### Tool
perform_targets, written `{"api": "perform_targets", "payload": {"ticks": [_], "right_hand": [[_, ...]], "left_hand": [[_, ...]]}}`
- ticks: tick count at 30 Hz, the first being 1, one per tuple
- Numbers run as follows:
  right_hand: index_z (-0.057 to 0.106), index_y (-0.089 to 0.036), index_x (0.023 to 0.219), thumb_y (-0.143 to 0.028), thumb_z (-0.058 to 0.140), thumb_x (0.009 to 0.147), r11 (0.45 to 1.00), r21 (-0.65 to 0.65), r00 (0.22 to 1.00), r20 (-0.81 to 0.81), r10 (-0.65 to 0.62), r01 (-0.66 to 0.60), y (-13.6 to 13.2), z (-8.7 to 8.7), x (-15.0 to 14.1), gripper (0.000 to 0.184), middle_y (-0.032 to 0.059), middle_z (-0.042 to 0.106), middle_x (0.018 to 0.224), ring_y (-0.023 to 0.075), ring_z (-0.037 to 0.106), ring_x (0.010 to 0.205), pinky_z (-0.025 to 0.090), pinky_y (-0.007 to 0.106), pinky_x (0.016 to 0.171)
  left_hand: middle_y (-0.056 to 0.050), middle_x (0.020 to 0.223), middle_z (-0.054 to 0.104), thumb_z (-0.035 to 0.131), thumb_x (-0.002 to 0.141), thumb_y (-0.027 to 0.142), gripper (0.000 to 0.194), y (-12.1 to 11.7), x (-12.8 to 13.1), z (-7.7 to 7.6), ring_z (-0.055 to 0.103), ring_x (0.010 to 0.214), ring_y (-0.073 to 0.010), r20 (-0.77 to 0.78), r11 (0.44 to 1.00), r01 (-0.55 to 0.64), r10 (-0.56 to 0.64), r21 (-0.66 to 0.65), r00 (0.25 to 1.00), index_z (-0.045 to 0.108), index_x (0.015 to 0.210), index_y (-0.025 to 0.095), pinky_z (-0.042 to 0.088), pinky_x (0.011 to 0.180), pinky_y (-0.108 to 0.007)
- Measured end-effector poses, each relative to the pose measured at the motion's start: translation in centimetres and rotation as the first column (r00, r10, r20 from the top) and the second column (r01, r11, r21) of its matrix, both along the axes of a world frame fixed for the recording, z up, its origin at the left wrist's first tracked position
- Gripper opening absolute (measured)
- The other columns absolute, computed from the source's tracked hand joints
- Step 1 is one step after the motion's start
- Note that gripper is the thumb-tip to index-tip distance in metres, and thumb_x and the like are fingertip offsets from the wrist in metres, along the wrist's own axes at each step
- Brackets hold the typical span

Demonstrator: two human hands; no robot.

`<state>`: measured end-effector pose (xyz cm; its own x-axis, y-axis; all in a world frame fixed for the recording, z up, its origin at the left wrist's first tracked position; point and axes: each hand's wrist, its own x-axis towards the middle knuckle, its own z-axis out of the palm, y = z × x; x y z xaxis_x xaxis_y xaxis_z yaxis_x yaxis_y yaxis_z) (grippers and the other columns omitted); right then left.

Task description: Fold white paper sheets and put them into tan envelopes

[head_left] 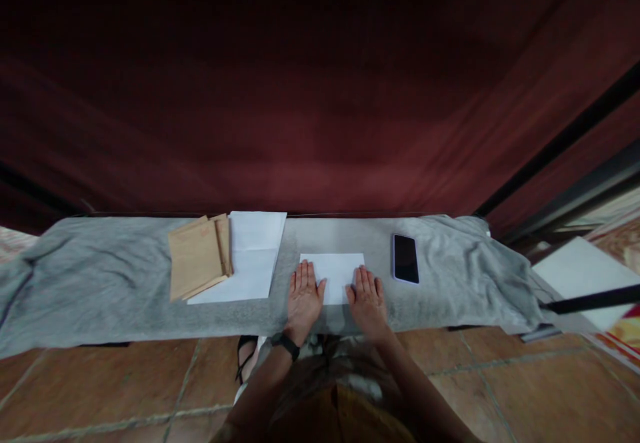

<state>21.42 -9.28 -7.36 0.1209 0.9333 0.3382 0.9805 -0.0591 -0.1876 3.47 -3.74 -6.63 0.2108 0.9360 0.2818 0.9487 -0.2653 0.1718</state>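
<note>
Left hand (304,299) and right hand (368,298) are lying flat, fingers out straight, gripping nothing, over opposite edges of the white sheet (338,273) atop the grey cloth (330,233) — soft backing that's maybe inviting creases if they're pressing unevenly.

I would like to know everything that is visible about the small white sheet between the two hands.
The small white sheet looks like paper, roughly rectangular, with no clear marks. It lies flat on the gray cloth, between the larger white papers and the phone, apart from both. The left hand covers its left edge and the right hand its right, both palm down. Whether it is folded, I cannot tell.
</note>
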Motion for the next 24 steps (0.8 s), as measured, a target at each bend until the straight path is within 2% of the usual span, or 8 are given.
{"api": "perform_targets", "payload": {"ticks": [4,7,11,18,24], "right_hand": [[0.041,-0.007,0.155,-0.037,0.039,0.107,1.0,-0.017,0.999,-0.038,-0.002,0.002,1.9,0.6,-1.8,0.057,0.0219,0.046,0.157,0.0326,0.042,0.146,0.025,0.055,0.121],[0.04,-0.011,0.156,-0.038,0.038,0.107,0.996,-0.055,0.996,-0.065,0.066,-0.07,3.8,1.0,-3.5,0.056,0.0169,0.042,0.16,0.0291,0.037,0.149,0.023,0.052,0.123],[0.042,-0.01,0.155,-0.037,0.035,0.108,0.985,-0.065,0.984,-0.089,0.154,-0.16,5.2,0.7,-4.9,0.055,0.0147,0.041,0.161,0.0272,0.037,0.15,0.023,0.049,0.124],[0.043,-0.012,0.155,-0.035,0.039,0.107,0.986,-0.007,0.982,-0.084,0.167,-0.168,5.3,-0.4,-4.1,0.053,0.0144,0.043,0.159,0.0281,0.04,0.148,0.025,0.051,0.123],[0.042,-0.013,0.155,-0.035,0.041,0.107,0.99,-0.084,0.993,-0.035,0.11,-0.113,5.2,0.3,-2.4,0.053,0.0138,0.04,0.162,0.0273,0.037,0.149,0.024,0.048,0.123]], "left_hand": [[-0.021,0.162,0.036,0.032,0.104,0.043,0.066,-0.3,0.0,0.2,0.028,0.154,-0.0295,0.004,1.0,0.003,-0.003,-0.007,1.0,0.032,0.158,0.005,0.028,0.125,-0.052],[-0.022,0.162,0.036,0.031,0.104,0.042,0.066,-0.3,0.1,0.4,0.028,0.154,-0.0302,-0.017,1.0,0.005,-0.005,-0.017,1.0,0.033,0.157,0.002,0.028,0.125,-0.052],[-0.021,0.162,0.038,0.031,0.103,0.035,0.063,-0.3,0.1,0.5,0.028,0.154,-0.0297,-0.031,1.0,0.003,-0.004,-0.027,0.999,0.033,0.157,0.003,0.027,0.126,-0.052],[-0.022,0.162,0.037,0.031,0.104,0.04,0.065,-0.3,0.2,0.5,0.028,0.154,-0.0303,-0.028,0.999,-0.008,0.007,-0.037,1.0,0.035,0.156,0.002,0.028,0.125,-0.053],[-0.022,0.162,0.036,0.032,0.105,0.044,0.066,-0.4,0.2,0.7,0.027,0.155,-0.0298,-0.034,0.999,-0.004,0.003,-0.039,0.999,0.035,0.156,0.001,0.026,0.126,-0.051]]}}
